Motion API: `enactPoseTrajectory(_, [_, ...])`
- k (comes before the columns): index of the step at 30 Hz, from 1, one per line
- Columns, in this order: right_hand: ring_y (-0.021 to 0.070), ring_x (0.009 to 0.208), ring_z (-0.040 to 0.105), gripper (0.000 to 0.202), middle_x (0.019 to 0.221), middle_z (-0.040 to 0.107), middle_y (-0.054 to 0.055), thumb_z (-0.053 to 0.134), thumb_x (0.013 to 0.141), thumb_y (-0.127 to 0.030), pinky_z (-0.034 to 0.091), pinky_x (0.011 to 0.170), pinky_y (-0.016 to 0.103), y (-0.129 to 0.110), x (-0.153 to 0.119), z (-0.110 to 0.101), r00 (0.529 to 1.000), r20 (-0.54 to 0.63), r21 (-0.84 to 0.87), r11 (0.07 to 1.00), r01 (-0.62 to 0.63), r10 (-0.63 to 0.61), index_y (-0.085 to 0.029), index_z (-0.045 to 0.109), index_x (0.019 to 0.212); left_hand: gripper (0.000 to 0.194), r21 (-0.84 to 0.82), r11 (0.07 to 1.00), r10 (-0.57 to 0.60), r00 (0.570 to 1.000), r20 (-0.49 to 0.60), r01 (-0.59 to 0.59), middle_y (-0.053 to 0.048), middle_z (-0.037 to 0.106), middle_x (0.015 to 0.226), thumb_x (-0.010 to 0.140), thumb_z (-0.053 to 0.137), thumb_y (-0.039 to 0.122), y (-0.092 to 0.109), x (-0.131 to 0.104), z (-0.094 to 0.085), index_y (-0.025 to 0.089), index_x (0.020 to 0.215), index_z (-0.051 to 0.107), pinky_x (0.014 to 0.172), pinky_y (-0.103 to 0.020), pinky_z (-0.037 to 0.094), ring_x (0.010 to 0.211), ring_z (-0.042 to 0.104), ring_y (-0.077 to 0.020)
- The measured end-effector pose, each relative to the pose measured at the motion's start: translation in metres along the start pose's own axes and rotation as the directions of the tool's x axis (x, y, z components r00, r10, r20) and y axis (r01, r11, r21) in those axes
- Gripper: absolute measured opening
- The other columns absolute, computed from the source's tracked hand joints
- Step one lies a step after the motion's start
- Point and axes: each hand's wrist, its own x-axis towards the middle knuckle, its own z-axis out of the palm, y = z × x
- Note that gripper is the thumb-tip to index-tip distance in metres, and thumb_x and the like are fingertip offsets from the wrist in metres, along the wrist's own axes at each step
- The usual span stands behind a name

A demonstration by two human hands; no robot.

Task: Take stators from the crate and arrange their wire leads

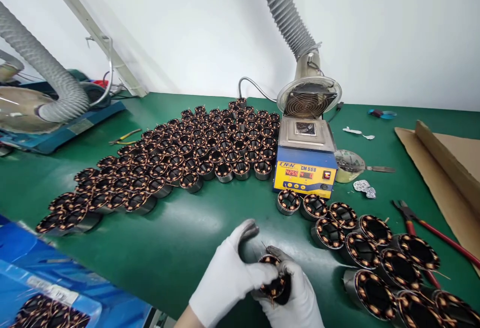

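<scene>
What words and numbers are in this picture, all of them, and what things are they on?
"CMW" (stylised, so probably): logo on the yellow front panel.
"CM 558": same panel, top middle.
"4255", perhaps with a dot: left red display.
Right red display: seems to show "4" and "1", not certain.
Too small or blurred to read: marks by the buttons, and the white label on the blue bin.

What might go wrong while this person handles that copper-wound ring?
A loose wire by the copper-wound ring might snag the left hand or right hand. The blue-and-yellow machine has a lit display and may be hot, so touching it might burn. The red-handled pliers run behind the rings at right; tugging them could shift some.
</scene>
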Motion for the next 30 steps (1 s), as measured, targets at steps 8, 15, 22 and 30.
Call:
enactPoseTrajectory(8, [0.0252, 0.088, 0.065, 0.034, 0.104, 0.065, 0.008, 0.065, 0.067, -0.034, 0.054, 0.071, 0.037, -0.006, 0.008, -0.006, 0.999, 0.000, 0.010, 0.999, 0.045, -0.045, -0.026, 0.049, 0.096, 0.021, -0.550, 0.826, -0.114, 0.992, 0.055, 0.126, -0.001, 0.067, 0.058, 0.048, 0.076, 0.023, -0.002, 0.014, 0.009, 0.014, 0.063, 0.066, 0.063, -0.024, 0.047, 0.059, 0.060, -0.0140])
enactPoseTrajectory(15, [0.0279, 0.088, 0.065, 0.038, 0.103, 0.066, 0.010, 0.068, 0.065, -0.036, 0.054, 0.075, 0.040, -0.006, 0.004, -0.003, 0.999, -0.040, -0.003, 1.000, -0.001, 0.001, -0.024, 0.051, 0.096, 0.041, -0.367, 0.926, -0.093, 0.996, 0.018, 0.093, -0.007, 0.073, 0.088, 0.053, 0.076, 0.024, -0.003, 0.009, -0.008, 0.014, 0.092, 0.066, 0.076, -0.025, 0.048, 0.083, 0.064, -0.0183])
enactPoseTrajectory(22, [0.0280, 0.090, 0.065, 0.037, 0.106, 0.064, 0.011, 0.066, 0.064, -0.029, 0.055, 0.073, 0.040, 0.001, 0.002, -0.001, 1.000, 0.008, 0.052, 0.999, -0.004, 0.004, -0.025, 0.049, 0.097, 0.011, -0.279, 0.952, -0.103, 0.991, 0.084, 0.123, 0.002, 0.064, 0.053, 0.053, 0.070, 0.023, -0.003, 0.008, 0.005, 0.015, 0.059, 0.064, 0.057, -0.023, 0.044, 0.055, 0.057, -0.0123])
enactPoseTrajectory(30, [0.0285, 0.094, 0.064, 0.035, 0.110, 0.064, 0.011, 0.070, 0.063, -0.030, 0.055, 0.075, 0.040, -0.001, 0.002, -0.004, 1.000, 0.008, 0.028, 1.000, -0.012, 0.012, -0.025, 0.047, 0.090, 0.029, -0.047, 0.996, 0.073, 0.992, -0.099, -0.078, -0.002, 0.068, 0.110, 0.069, 0.064, 0.030, -0.009, -0.002, -0.017, 0.025, 0.097, 0.067, 0.100, -0.033, 0.038, 0.110, 0.056, -0.0220])
